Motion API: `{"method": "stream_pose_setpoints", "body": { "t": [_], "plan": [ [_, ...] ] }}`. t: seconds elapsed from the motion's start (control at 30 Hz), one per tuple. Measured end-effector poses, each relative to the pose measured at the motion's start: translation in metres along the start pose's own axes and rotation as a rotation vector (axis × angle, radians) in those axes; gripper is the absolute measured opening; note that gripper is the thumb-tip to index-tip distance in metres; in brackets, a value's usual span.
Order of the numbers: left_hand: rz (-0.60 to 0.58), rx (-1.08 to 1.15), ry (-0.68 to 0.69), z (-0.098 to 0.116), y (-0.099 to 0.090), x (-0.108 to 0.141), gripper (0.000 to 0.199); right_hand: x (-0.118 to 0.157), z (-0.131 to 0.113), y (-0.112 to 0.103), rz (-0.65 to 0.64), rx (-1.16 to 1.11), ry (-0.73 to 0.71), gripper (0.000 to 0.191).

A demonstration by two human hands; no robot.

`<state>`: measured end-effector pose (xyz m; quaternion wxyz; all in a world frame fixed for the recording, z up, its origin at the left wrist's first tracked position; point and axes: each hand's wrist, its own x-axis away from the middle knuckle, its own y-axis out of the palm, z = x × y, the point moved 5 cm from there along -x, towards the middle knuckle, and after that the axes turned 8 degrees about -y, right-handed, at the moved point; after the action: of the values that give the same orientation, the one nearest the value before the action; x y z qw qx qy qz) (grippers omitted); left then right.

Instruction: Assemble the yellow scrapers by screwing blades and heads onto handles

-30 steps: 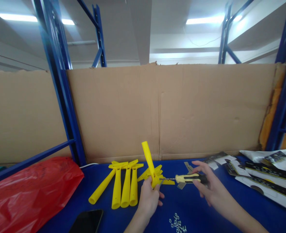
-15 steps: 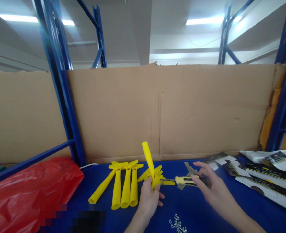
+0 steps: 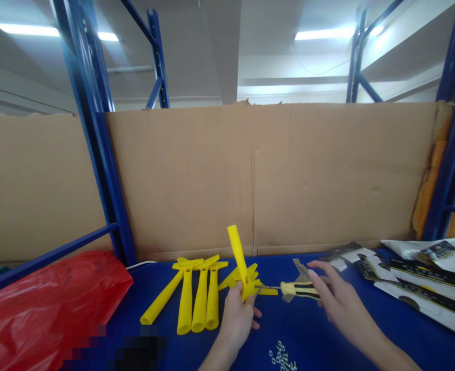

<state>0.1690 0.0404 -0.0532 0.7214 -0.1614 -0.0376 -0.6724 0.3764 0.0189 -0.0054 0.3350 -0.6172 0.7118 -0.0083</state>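
Note:
My left hand [image 3: 239,314] is closed round the head end of a yellow plastic handle [image 3: 236,250], whose tube points up and slightly left. A screwdriver [image 3: 299,289] with a cream and black grip lies level, its shaft tip against the head of that handle. My right hand [image 3: 333,291] has its fingers wrapped about the rear of the screwdriver grip, which they partly hide. Behind the screwdriver lie grey metal blades [image 3: 300,269]. Flat yellow pieces [image 3: 231,279] lie just behind my left hand.
Several yellow handles [image 3: 200,299] lie side by side at the left. Small metal rings and screws [image 3: 282,357] are near the front edge. A red plastic bag [image 3: 57,304] lies at far left, packaged items [image 3: 420,304] at right. Cardboard [image 3: 188,180] stands behind the blue surface.
My right hand's fingers have shifted and turned round the screwdriver grip, which has moved very slightly right. My left hand and the yellow handle are nearly unchanged.

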Motion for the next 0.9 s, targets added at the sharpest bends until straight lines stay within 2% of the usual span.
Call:
{"method": "stream_pose_setpoints", "body": {
  "t": [0.1,0.27,0.37,0.47,0.63,0.8,0.9],
  "plan": [
    [0.01,-0.008,-0.007,-0.0006,-0.0001,-0.0012,0.025,0.0016,0.0032,0.001,-0.037,0.023,-0.006,0.04],
    [0.024,0.029,-0.028,-0.0005,-0.0012,-0.0002,0.027,0.003,0.0002,0.0034,-0.036,-0.122,-0.04,0.046],
    [0.024,0.038,-0.026,0.0002,-0.0015,0.0016,0.027,0.0016,-0.0022,0.0022,-0.05,-0.027,0.001,0.038],
    [0.02,0.031,-0.014,0.0002,-0.0013,0.0015,0.026,0.0029,-0.0045,0.001,-0.036,0.025,0.021,0.039],
    [-0.001,0.013,-0.006,-0.0017,-0.0002,-0.0024,0.025,0.0051,-0.0024,0.0034,0.01,-0.153,0.001,0.046],
    [-0.003,-0.005,0.002,-0.0013,-0.0005,-0.0033,0.024,-0.0003,0.0016,0.0022,-0.043,0.03,-0.041,0.031],
    [0.002,-0.008,-0.007,-0.0009,-0.0008,-0.0021,0.024,-0.0004,0.0031,0.0006,-0.018,0.048,-0.076,0.035]
  ]
}}
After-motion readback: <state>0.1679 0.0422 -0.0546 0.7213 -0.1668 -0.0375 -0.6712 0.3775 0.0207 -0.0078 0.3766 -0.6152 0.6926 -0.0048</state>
